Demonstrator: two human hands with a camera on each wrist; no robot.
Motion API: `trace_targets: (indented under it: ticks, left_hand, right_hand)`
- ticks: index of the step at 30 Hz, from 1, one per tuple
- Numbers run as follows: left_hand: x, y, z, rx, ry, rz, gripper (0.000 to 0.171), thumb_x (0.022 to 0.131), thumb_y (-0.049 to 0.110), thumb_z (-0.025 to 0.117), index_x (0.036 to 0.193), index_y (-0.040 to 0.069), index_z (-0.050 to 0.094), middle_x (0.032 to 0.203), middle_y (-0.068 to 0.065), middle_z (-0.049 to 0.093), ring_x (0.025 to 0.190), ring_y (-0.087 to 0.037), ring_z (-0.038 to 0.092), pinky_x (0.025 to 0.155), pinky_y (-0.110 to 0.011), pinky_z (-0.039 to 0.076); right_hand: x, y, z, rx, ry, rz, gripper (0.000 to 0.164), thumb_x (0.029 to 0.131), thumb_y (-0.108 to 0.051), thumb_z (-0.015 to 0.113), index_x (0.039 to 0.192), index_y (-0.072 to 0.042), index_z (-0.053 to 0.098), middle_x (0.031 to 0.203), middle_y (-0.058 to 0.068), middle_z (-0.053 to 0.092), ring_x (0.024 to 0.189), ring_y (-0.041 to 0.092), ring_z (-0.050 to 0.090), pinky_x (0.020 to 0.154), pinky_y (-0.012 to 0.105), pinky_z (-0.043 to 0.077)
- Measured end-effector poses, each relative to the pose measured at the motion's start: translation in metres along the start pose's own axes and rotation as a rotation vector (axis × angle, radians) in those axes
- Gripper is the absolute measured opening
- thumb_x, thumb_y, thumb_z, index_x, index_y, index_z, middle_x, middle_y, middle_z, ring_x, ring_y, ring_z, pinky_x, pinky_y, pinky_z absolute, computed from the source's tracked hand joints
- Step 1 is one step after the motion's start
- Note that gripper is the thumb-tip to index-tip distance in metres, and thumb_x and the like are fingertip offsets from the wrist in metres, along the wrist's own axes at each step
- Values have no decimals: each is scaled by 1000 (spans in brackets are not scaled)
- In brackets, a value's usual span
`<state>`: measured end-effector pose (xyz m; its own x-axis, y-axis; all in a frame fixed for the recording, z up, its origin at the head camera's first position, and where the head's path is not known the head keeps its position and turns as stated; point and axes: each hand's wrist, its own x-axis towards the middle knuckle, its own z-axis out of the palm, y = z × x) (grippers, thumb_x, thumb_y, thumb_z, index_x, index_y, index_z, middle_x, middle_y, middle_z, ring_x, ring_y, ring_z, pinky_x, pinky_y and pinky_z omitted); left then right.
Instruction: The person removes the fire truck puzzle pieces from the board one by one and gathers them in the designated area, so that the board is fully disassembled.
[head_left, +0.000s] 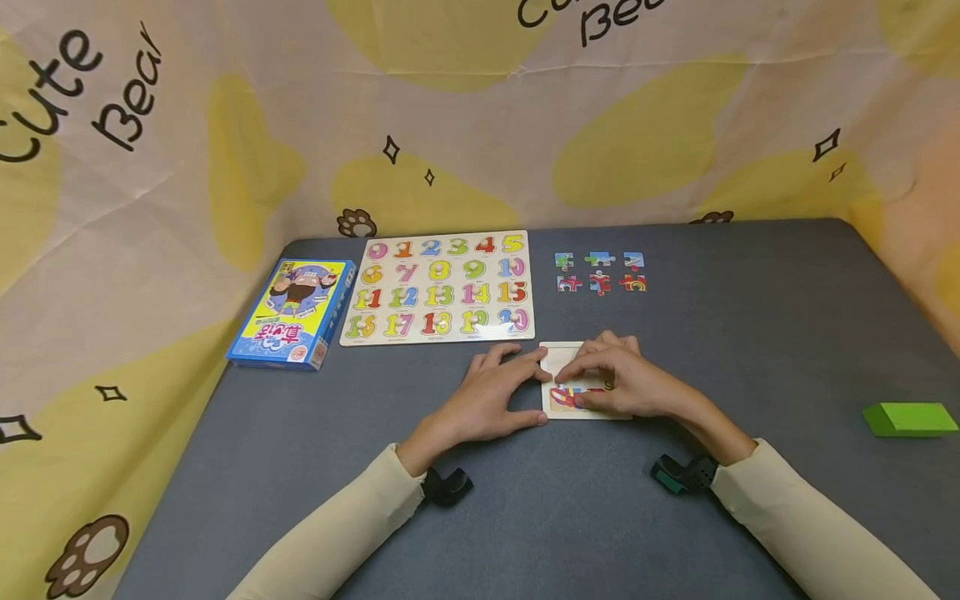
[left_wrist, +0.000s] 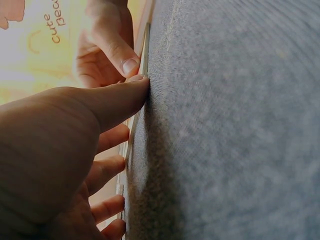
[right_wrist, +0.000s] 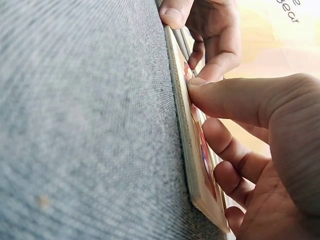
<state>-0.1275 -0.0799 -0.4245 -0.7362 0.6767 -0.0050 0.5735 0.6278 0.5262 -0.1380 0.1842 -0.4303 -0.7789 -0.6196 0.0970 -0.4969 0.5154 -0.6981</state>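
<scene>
A small pale puzzle board (head_left: pixel 561 358) lies flat on the table, with a red and multicoloured puzzle piece (head_left: pixel 562 397) in its lower part. My right hand (head_left: pixel 626 379) reaches over the board from the right, thumb and index finger pinching that piece at its edges. In the right wrist view the thumb (right_wrist: pixel 215 97) lies against the coloured surface and the other fingers bend close to the board. My left hand (head_left: pixel 491 396) rests at the board's left edge, fingers spread and loosely extended, thumb at the near corner. My right hand hides much of the picture.
Several loose puzzle pieces (head_left: pixel 600 259) lie in two rows behind the board. A number board (head_left: pixel 437 339) and a blue-yellow box (head_left: pixel 302 287) stand at the back left. At the right edge sits a green block (head_left: pixel 910 419). A printed cloth (head_left: pixel 450 117) hangs behind the grey table (head_left: pixel 750 333).
</scene>
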Motion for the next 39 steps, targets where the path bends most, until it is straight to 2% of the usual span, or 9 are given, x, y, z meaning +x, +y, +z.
trace_targets:
  ticks: [5,14,21,31,39]
  left_hand:
    - [0,0,-1,3,1,2,51,90,41,77,135,22,63,165,1,38,151,-31,30,114,-54,26]
    - [0,1,-1,-1,-3,0,51,91,40,76,136,22,63,165,0,38,151,-32,29,114,-54,26]
    - [0,1,1,18,-7,-5,53,92,41,75,139,23,60,165,0,37,152,-30,28,113,-53,27]
    - [-1,2,1,20,-6,-5,54,92,41,75,140,22,59,166,1,36,152,-30,28,113,-53,27]
    - [0,1,1,11,-3,0,54,92,40,75,140,22,59,165,0,37,151,-30,28,113,-54,27]
  right_hand:
    - [0,0,-1,-7,9,-23,36,80,-10,83,112,-26,77,108,-12,72,92,12,45,83,40,18]
    - [0,-4,1,4,2,-29,43,74,-19,92,114,-22,76,104,-11,71,96,9,48,86,42,20]
    - [0,-4,3,-1,8,-39,42,75,-18,92,113,-22,76,98,-10,68,95,9,50,86,42,20]
    - [1,-5,4,-58,15,-62,38,76,-19,90,112,-21,77,97,-12,68,95,9,49,84,40,20]
    - [0,-6,3,-58,18,-68,39,75,-17,91,112,-20,77,98,-12,69,96,7,48,83,39,20]
